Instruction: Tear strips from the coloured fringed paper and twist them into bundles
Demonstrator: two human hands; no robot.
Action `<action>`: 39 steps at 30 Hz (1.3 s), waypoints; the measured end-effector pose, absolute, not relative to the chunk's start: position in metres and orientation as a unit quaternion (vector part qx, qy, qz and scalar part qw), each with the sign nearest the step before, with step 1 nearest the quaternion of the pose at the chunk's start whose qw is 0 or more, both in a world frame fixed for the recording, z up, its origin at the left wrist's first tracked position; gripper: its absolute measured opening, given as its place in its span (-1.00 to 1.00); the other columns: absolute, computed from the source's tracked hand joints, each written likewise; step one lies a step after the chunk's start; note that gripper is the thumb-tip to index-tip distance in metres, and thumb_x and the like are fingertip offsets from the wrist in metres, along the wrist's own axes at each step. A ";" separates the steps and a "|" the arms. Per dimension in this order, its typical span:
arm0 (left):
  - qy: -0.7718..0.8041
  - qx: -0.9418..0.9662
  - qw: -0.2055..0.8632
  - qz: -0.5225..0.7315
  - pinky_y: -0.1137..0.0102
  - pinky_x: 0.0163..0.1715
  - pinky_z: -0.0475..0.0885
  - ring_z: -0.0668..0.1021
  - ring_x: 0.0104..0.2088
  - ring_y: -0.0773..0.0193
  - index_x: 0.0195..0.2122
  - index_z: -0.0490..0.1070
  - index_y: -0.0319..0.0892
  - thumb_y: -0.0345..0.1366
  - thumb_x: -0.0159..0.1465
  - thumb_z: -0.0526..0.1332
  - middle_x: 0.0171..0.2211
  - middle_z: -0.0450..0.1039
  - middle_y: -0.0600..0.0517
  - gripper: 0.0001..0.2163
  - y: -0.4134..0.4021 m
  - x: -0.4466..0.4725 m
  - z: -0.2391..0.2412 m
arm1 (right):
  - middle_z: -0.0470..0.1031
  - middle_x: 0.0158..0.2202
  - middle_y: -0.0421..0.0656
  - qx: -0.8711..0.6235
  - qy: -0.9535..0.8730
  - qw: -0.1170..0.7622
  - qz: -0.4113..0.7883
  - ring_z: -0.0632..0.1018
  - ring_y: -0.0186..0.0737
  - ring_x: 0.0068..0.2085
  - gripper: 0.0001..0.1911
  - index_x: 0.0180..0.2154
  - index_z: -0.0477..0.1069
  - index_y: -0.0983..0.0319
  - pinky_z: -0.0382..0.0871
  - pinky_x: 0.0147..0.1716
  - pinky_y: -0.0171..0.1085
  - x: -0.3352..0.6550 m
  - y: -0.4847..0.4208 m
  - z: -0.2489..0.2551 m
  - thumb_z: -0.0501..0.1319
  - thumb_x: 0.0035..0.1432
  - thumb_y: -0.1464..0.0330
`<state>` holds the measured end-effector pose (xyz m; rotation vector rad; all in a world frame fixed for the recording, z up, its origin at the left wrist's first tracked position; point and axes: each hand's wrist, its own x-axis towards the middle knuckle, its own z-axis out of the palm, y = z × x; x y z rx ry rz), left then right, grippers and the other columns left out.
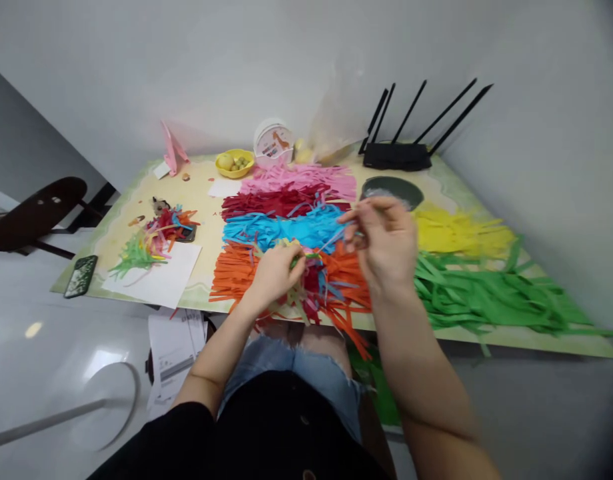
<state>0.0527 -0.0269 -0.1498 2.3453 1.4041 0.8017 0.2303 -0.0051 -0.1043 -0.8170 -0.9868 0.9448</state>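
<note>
My left hand point(277, 272) is closed on a bundle of multicoloured strips point(311, 283), whose ends fan out toward the table's front edge. Raised to the right, my right hand point(389, 243) pinches a thin pale strand point(331, 241) that runs down toward the bundle. Under and around both hands lie fringed strips: orange point(234, 270), blue point(286, 230), dark red point(281, 203) and pink point(299, 179). Whether the strips are paper or fabric, I cannot tell.
Green strips point(491, 297) and yellow strips point(461, 233) lie on the right. At the back stand a black router point(396, 157), a dark green bowl point(399, 190) and a yellow bowl point(235, 172). A colourful tassel point(159, 237) and a phone point(80, 277) are on the left.
</note>
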 end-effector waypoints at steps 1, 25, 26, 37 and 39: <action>0.481 0.826 0.129 0.264 0.28 -0.11 0.44 0.56 -0.19 0.16 -0.25 0.49 -0.16 -0.30 0.37 0.15 -0.26 0.55 -0.05 -0.86 -0.026 0.044 -0.153 | 0.52 -0.51 -0.28 -0.352 -0.409 0.735 0.410 0.41 -0.40 -0.61 -0.69 -0.32 0.39 0.16 0.23 -0.70 -0.44 0.236 -0.004 -0.103 0.42 0.01 0.16; 0.703 0.700 -0.103 -0.070 -0.02 0.22 0.14 0.34 0.22 -0.17 0.21 0.34 -0.28 -0.31 0.37 0.04 0.15 0.40 -0.34 -0.59 -0.006 -0.307 -0.201 | 0.45 -0.60 -0.23 -0.415 -0.372 0.717 0.420 0.42 -0.25 -0.62 -0.65 -0.44 0.46 0.16 0.33 -0.63 -0.23 0.221 -0.008 -0.123 0.52 -0.31 0.26; 0.698 0.705 -0.111 -0.065 -0.05 0.24 0.10 0.30 0.26 -0.19 0.24 0.30 -0.28 -0.30 0.38 0.04 0.20 0.37 -0.35 -0.57 -0.002 -0.305 -0.200 | 0.45 -0.60 -0.22 -0.419 -0.371 0.714 0.420 0.41 -0.25 -0.62 -0.65 -0.45 0.46 0.16 0.33 -0.63 -0.22 0.220 -0.008 -0.123 0.53 -0.31 0.25; 0.635 0.765 -0.081 -0.070 0.10 0.33 0.07 0.35 0.26 -0.05 0.32 0.18 -0.40 -0.35 0.33 0.04 0.22 0.34 -0.33 -0.47 0.057 -0.290 -0.199 | 0.45 -0.57 -0.22 -0.438 -0.378 0.690 0.434 0.42 -0.26 -0.61 -0.64 -0.46 0.49 0.15 0.30 -0.64 -0.25 0.216 -0.006 -0.123 0.54 -0.32 0.19; 0.642 0.760 -0.073 -0.078 0.16 0.20 0.23 0.45 0.12 -0.04 0.36 0.11 -0.41 -0.36 0.32 0.04 0.11 0.42 -0.33 -0.43 0.069 -0.291 -0.197 | 0.45 -0.56 -0.23 -0.439 -0.382 0.687 0.436 0.41 -0.29 -0.60 -0.64 -0.45 0.49 0.15 0.32 -0.62 -0.26 0.216 -0.005 -0.124 0.54 -0.30 0.19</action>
